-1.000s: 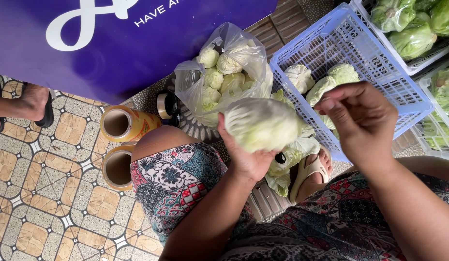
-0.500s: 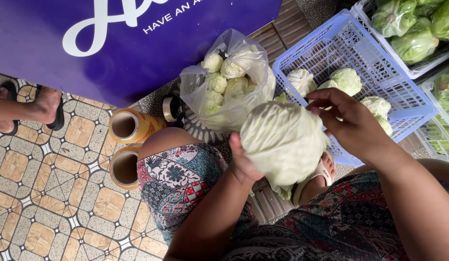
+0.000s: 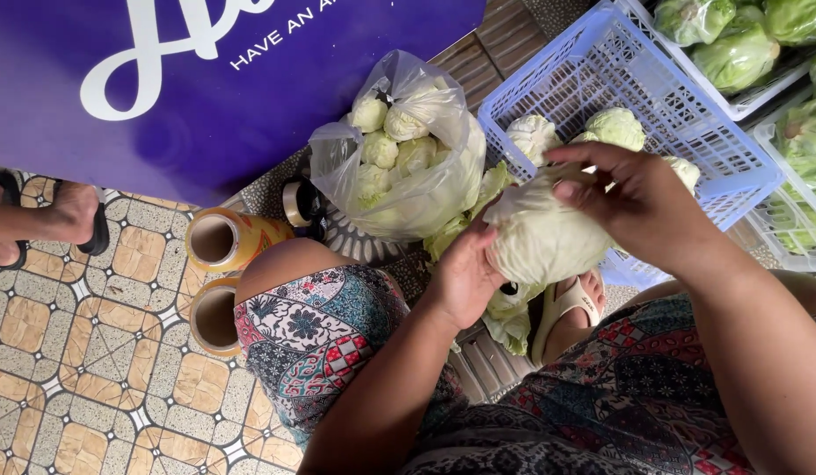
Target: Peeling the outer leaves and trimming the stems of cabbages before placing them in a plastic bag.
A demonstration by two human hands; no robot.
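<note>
Round pale-green cabbage head (image 3: 544,237): left hand (image 3: 465,277) cups its side; right hand (image 3: 632,207) grips its top, beside blue plastic basket (image 3: 549,88).

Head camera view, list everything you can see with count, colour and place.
cabbage in hands: one, pale green, centre
plastic bag: one, clear, holding pale cabbages, centre
blue crate: one, holding a few cabbages, upper right
white crates: two, green cabbages, far right
film rolls: two, yellowish, on the tiled floor, left
banner: one, purple, top left
other person's foot: one, far left
left hand: under the cabbage
right hand: on top
</note>
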